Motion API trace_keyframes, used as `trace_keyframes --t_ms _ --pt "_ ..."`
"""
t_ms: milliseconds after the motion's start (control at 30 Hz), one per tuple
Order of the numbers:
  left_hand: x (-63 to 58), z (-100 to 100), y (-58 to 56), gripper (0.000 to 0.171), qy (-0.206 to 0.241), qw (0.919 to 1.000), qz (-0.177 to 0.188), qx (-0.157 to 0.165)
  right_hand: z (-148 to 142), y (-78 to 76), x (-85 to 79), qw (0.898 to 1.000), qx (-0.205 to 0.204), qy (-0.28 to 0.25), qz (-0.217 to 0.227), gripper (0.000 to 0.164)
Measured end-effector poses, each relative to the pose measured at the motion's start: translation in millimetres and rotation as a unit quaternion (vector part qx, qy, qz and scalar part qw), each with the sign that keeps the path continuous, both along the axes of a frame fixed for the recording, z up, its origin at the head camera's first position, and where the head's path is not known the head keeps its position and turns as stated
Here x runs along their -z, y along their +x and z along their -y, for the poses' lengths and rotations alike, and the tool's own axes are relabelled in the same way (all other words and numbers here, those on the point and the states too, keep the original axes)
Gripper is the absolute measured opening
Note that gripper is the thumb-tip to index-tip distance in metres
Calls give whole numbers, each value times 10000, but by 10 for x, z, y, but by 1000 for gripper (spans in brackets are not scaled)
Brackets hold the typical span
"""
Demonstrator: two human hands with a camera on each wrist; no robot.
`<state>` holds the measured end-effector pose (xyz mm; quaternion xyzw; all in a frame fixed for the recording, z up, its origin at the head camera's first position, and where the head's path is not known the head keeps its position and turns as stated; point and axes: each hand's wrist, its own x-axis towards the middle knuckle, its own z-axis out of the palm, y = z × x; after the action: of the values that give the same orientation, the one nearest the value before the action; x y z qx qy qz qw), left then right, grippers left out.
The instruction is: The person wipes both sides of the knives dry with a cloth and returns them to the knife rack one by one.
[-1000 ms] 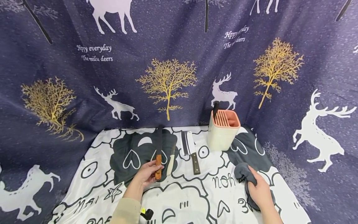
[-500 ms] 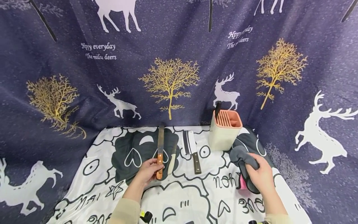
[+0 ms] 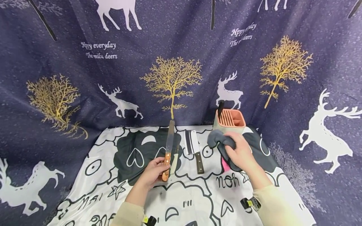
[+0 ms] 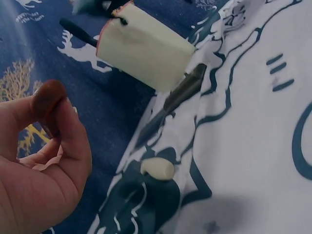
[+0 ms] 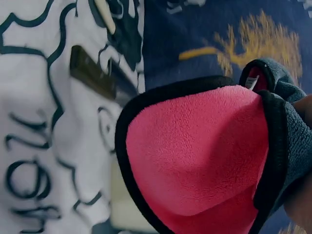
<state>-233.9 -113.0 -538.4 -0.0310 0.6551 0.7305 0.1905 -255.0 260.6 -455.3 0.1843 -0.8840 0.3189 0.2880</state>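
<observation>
My left hand (image 3: 154, 173) grips the wooden handle of a long, narrow-bladed knife (image 3: 170, 138), its blade pointing away and leaning slightly right. In the left wrist view the butt of the brown handle (image 4: 48, 97) shows between thumb and fingers. My right hand (image 3: 241, 151) holds a bunched grey towel (image 3: 217, 138) in front of the knife block. A pink side with black edging fills much of the right wrist view, where the towel (image 5: 195, 151) hangs down. Beside the held knife lies a cream-handled knife (image 3: 174, 163), partly hidden by it.
A cleaver (image 3: 194, 141) with a dark handle lies on the patterned tablecloth (image 3: 195, 191), between the hands. Behind the towel stands a cream knife block (image 3: 240, 117) with a slotted orange top, a black handle (image 3: 221, 108) sticking up from it. A deer-print curtain (image 3: 127, 81) hangs behind.
My right hand has carried the towel left and away from me, to in front of the knife block. My left hand has shifted slightly right, and the knife's blade now leans right.
</observation>
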Motion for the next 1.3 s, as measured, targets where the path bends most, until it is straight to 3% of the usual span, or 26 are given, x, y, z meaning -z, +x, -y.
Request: trace_keyframes --t_ms 300,533,667,800,1033,1300 --pt "-172 -115 64 43 291 9992 -217 147 694 -208 -291 9889 -1136 945 -147 33" --pt "-148 -181 95 39 446 9984 -150 326 1152 -356 -249 9788 -1450 1420 -289 32" --pt "-145 -207 125 45 454 9963 -278 679 1312 -329 -158 9710 -1734 1627 -245 33" --pt "-156 -211 145 50 554 9942 -364 852 1401 -263 -85 9642 -1917 1832 71 35" --pt "-183 -201 158 40 644 9947 -377 708 1493 -182 -39 9607 -2177 1612 611 32" --pt "-200 -232 200 41 561 9962 -336 568 1541 -174 1 9633 -1998 1715 522 29"
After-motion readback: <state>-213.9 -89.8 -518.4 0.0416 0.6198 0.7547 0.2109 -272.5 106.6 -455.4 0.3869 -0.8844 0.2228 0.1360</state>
